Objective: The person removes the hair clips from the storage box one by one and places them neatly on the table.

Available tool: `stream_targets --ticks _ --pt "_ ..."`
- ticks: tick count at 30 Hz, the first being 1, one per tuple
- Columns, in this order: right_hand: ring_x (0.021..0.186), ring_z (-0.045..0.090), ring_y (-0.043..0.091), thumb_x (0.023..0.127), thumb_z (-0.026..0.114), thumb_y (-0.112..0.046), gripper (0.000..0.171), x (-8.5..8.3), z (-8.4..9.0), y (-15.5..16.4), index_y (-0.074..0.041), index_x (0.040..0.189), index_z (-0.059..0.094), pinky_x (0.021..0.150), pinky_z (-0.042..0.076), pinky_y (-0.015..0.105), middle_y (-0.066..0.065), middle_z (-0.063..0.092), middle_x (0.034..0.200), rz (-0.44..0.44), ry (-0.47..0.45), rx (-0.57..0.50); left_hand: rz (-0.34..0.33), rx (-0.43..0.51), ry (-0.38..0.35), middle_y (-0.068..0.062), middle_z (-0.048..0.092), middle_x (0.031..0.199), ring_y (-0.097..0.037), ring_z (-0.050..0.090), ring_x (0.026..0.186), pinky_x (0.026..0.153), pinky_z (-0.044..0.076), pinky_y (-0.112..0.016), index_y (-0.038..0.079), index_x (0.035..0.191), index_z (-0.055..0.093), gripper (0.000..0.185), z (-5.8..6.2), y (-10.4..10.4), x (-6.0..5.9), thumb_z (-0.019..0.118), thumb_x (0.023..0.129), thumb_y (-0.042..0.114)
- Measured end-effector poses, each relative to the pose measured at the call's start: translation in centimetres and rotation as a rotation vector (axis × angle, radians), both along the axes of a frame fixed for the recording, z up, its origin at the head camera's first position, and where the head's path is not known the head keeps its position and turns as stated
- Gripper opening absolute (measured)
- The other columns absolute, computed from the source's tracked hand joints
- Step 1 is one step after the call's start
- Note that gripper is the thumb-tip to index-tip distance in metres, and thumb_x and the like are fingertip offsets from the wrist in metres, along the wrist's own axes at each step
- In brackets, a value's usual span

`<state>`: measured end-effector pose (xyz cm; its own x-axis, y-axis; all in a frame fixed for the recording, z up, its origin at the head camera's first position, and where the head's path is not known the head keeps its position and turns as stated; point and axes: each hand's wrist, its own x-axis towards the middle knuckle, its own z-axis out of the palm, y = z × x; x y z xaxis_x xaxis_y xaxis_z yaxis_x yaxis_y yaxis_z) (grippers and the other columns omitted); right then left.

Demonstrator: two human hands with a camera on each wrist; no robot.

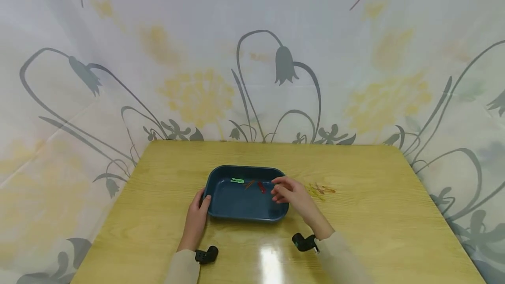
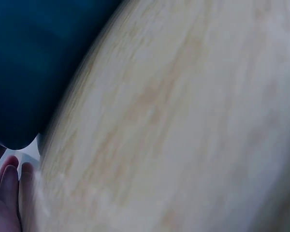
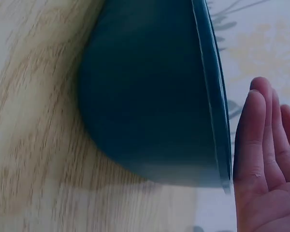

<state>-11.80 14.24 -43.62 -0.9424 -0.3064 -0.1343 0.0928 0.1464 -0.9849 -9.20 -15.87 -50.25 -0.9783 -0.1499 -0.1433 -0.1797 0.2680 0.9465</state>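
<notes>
A dark blue plastic tray [image 1: 246,207] sits on the table. My left hand [image 1: 196,218] holds its left side, thumb at the rim and fingers along the outer wall. Inside the tray lie a green clothespin [image 1: 237,180], a brown one [image 1: 249,184] and a red one [image 1: 262,187], near the far wall. Over the tray's right end hovers my right hand [image 1: 293,194], fingers loosely bent, with nothing visible between them. The right wrist view shows this hand [image 3: 268,179] beside the tray's rim. Most of the left hand is out of frame in the left wrist view.
Several yellow clothespins [image 1: 315,193] and orange-brown ones [image 1: 328,189] lie on the wooden table [image 1: 375,231], just right of the tray and partly behind the right hand. A flowered cloth [image 1: 252,56] hangs behind and beside the table.
</notes>
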Motion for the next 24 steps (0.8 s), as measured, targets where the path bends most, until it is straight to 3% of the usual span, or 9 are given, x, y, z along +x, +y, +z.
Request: stream_targets --ticks 4,15,24 --pt "0.093 0.061 0.033 0.097 0.048 -0.024 0.034 0.1 -0.8 -1.4 -0.002 0.122 0.053 0.083 0.051 0.045 0.024 0.059 0.108 0.018 0.002 0.029 0.002 0.006 0.001 -0.007 0.034 0.146 -0.026 0.027 0.136 0.11 0.023 -0.048 0.019 0.141 0.035 0.058 -0.3 -0.3 0.5 0.042 0.094 0.05" --pt "0.092 0.06 0.036 0.096 0.049 -0.014 0.028 -0.8 -0.9 -2.7 -0.001 0.12 0.054 0.081 0.052 0.043 0.018 0.061 0.102 -0.014 0.026 0.123 0.004 0.014 0.035 -0.007 0.038 0.143 -0.024 0.032 0.134 0.109 0.027 -0.045 0.017 0.139 0.038 0.053 -0.2 -0.4 0.0 0.045 0.094 0.045" --pt "0.093 0.06 0.038 0.095 0.049 -0.014 0.033 -2.6 -0.1 -3.0 0.002 0.124 0.05 0.081 0.051 0.045 0.026 0.058 0.108 0.149 -0.029 0.159 -0.005 0.071 0.031 -0.012 0.036 0.144 -0.027 0.03 0.135 0.11 0.024 -0.046 0.013 0.141 0.036 0.052 -0.3 -0.3 -0.2 0.045 0.096 0.038"
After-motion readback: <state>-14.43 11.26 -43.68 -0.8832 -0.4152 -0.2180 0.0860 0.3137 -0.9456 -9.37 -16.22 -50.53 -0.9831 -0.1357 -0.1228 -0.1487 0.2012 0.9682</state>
